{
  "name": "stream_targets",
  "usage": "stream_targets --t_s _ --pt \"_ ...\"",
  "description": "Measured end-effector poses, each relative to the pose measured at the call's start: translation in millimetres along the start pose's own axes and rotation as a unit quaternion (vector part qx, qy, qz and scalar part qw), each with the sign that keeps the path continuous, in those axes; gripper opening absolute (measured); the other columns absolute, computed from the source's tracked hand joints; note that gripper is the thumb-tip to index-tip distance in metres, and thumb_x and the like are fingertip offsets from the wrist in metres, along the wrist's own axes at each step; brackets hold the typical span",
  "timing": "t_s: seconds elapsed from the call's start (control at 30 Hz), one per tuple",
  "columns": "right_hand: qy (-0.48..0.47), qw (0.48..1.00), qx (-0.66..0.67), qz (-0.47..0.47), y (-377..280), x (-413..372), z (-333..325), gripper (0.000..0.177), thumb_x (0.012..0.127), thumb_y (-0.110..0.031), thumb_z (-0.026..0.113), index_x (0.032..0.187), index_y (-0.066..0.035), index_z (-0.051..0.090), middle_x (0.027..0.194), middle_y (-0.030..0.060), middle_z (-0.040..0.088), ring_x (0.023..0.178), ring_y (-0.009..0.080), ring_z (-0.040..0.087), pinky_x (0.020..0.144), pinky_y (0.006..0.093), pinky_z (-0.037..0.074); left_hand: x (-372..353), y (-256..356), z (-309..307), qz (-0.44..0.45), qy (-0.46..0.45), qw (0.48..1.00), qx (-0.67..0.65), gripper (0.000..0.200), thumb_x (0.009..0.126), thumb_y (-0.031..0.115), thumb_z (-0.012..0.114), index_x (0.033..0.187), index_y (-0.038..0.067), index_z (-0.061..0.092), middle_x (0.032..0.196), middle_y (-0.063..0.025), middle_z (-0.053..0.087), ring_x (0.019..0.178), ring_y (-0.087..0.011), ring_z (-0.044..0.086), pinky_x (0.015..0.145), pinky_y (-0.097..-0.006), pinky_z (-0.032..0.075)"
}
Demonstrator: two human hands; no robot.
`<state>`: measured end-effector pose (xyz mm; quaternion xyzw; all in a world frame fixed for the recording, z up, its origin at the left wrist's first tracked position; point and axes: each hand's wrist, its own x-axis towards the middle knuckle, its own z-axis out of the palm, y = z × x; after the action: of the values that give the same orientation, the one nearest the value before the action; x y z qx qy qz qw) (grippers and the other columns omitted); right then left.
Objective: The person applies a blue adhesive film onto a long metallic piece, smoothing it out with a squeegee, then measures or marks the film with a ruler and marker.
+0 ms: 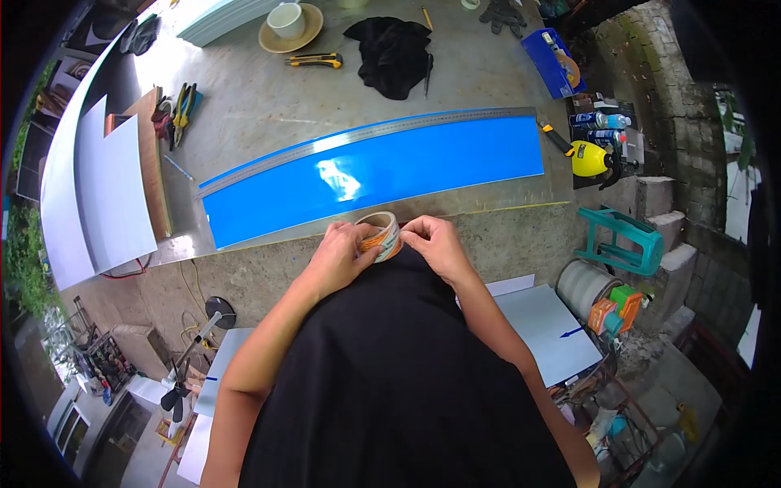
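Observation:
My left hand (340,250) is closed around a roll of tape (386,236) with orange and white printing on its side, held close to my body at the table's front edge. Just right of the roll, my right hand (437,246) has its thumb and fingertips pinched together against the roll's edge. Whatever is between those fingertips is too small to make out. In front of both hands lies a long bright blue sheet (382,163). A metal ruler (325,142) rests along its far side.
On the metal table (268,98) are a yellow utility knife (314,60), a black cloth (392,57), a cup (286,21) on a saucer, pliers (184,114) and a blue box (553,63). White panels (114,187) lie left. A yellow spray bottle (589,159) and green stool (622,240) stand right.

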<state>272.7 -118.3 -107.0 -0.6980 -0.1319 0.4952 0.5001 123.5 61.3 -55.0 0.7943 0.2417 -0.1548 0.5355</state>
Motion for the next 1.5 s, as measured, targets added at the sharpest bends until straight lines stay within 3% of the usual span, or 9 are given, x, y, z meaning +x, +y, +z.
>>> stream_targets --t_s 0.07,0.27,0.63,0.77,0.9,0.93,1.03,1.27,1.5 --pt "-0.029 1.0 -0.002 0.012 5.2 18.3 -23.3 0.015 0.095 -0.012 0.074 0.094 0.002 0.072 0.088 0.006 0.073 0.08 0.0108 0.066 0.074 0.0287 0.054 22.9 11.0 6.8 0.059 0.039 0.997 0.029 0.028 0.093 0.023 0.074 0.112 0.002 0.07 0.083 -0.0152 0.068 0.09 -0.0327 0.064 0.101 -0.0424 0.041" --pt "-0.027 0.993 -0.115 0.027 16.6 61.4 -81.0 0.017 0.092 -0.015 0.075 0.095 0.002 0.073 0.088 0.0094 0.075 0.079 0.0166 0.07 0.075 0.0335 0.055 92.0 22.6 33.5 0.032 0.022 0.996 0.077 0.027 0.09 0.021 0.076 0.111 0.004 0.069 0.09 -0.0135 0.067 0.093 -0.0319 0.061 0.097 -0.0433 0.044" --pt "-0.021 0.997 0.002 0.075 31.0 104.8 -104.3 0.019 0.093 -0.016 0.075 0.097 0.002 0.074 0.087 0.0083 0.076 0.079 0.0138 0.07 0.073 0.0323 0.055 153.4 9.7 24.5 -0.009 0.006 0.994 0.112 0.032 0.083 0.03 0.083 0.101 0.005 0.072 0.085 -0.0115 0.067 0.089 -0.0295 0.063 0.099 -0.0426 0.043" --pt "0.109 0.993 -0.017 0.033 23.3 126.9 -121.6 0.019 0.093 -0.017 0.077 0.094 0.003 0.074 0.079 0.0045 0.071 0.073 0.0088 0.062 0.068 0.0276 0.051 170.1 3.3 -5.0 -0.057 0.018 0.99 0.13 0.037 0.076 0.035 0.088 0.097 0.006 0.076 0.076 -0.0119 0.068 0.079 -0.0291 0.064 0.101 -0.046 0.042" --pt "0.191 0.974 -0.114 0.034 25.8 150.6 -148.4 0.021 0.091 -0.02 0.078 0.093 0.0 0.075 0.082 0.0082 0.074 0.077 0.0178 0.068 0.074 0.034 0.054 187.4 -11.8 -22.2 -0.128 0.041 0.982 0.132 0.042 0.074 0.04 0.088 0.091 0.003 0.078 0.071 -0.0155 0.069 0.071 -0.0288 0.066 0.079 -0.0405 0.052" --pt "0.192 0.97 -0.144 0.021 32.6 155.5 -152.1 0.02 0.089 -0.023 0.08 0.093 -0.004 0.076 0.094 0.011 0.074 0.091 0.0262 0.068 0.085 0.0395 0.053 190.8 -15.0 -19.3 -0.103 0.057 0.983 0.141 0.044 0.077 0.042 0.086 0.09 0.001 0.077 0.072 -0.016 0.069 0.069 -0.0289 0.068 0.066 -0.0395 0.052" --pt "0.22 0.949 -0.224 -0.033 41.5 165.1 -152.8 0.017 0.088 -0.024 0.081 0.092 -0.007 0.077 0.104 0.0109 0.071 0.102 0.0299 0.063 0.092 0.0416 0.05 200.6 -19.5 -8.8 -0.13 0.045 0.976 0.166 0.045 0.082 0.051 0.08 0.089 0.006 0.076 0.075 -0.0118 0.071 0.08 -0.0295 0.067 0.082 -0.0421 0.044" --pt "0.261 0.923 -0.277 -0.056 57.5 177.5 -154.0 0.016 0.082 -0.027 0.084 0.085 -0.012 0.078 0.1 0.0067 0.064 0.102 0.0304 0.057 0.093 0.0435 0.045 209.8 -18.3 0.2 -0.168 0.058 0.969 0.171 0.043 0.084 0.049 0.079 0.089 0.006 0.076 0.08 -0.0133 0.073 0.088 -0.0316 0.068 0.082 -0.0456 0.044" --pt "0.241 0.938 -0.242 -0.052 48.4 173.6 -152.6 0.016 0.086 -0.021 0.081 0.091 -0.007 0.075 0.096 0.0091 0.067 0.096 0.0292 0.061 0.089 0.0411 0.049 206.8 -22.8 -1.2 -0.122 0.097 0.982 0.11 0.039 0.084 0.034 0.083 0.084 -0.004 0.072 0.072 -0.0184 0.069 0.059 -0.0262 0.066 0.059 -0.0374 0.051"
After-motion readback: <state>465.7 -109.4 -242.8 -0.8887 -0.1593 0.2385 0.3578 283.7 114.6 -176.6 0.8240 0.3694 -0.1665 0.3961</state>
